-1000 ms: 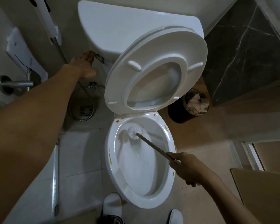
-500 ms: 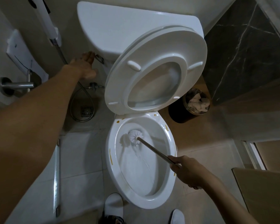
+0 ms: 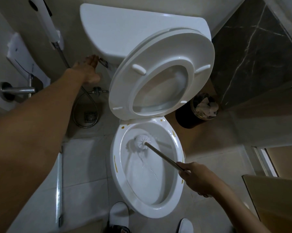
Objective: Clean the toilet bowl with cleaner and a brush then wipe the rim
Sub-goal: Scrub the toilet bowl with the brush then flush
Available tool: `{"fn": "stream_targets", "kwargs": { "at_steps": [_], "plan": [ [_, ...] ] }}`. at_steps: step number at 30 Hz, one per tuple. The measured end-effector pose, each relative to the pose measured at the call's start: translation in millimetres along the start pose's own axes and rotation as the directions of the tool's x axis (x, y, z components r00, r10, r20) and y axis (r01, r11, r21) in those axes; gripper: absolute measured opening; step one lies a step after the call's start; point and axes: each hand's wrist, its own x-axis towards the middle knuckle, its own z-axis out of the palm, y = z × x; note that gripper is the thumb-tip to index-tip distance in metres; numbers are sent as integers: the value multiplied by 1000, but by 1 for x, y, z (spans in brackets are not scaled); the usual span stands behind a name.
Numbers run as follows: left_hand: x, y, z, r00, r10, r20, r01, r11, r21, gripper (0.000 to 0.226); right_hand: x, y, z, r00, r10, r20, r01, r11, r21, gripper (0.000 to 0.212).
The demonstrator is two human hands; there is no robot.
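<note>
White brush (image 3: 140, 143) — bristle head against the bowl (image 3: 148, 207) wall.

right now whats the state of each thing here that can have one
toilet seat and lid: raised
toilet rim: yellow-brown spots, not wiped
brush: head down in the bowl, against the far wall
right hand: grips the brush handle
left hand: fingers on the flush lever
bin: open, crumpled paper inside
</note>
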Motion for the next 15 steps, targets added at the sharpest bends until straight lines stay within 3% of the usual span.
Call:
{"fn": "stream_targets", "kwargs": {
  "at_steps": [15],
  "plan": [
    [-7,9,-6,998,-31,47,27,996,85,71,-2,0,-2,1000,-1,8,1,998,-64,33]
  ]
}}
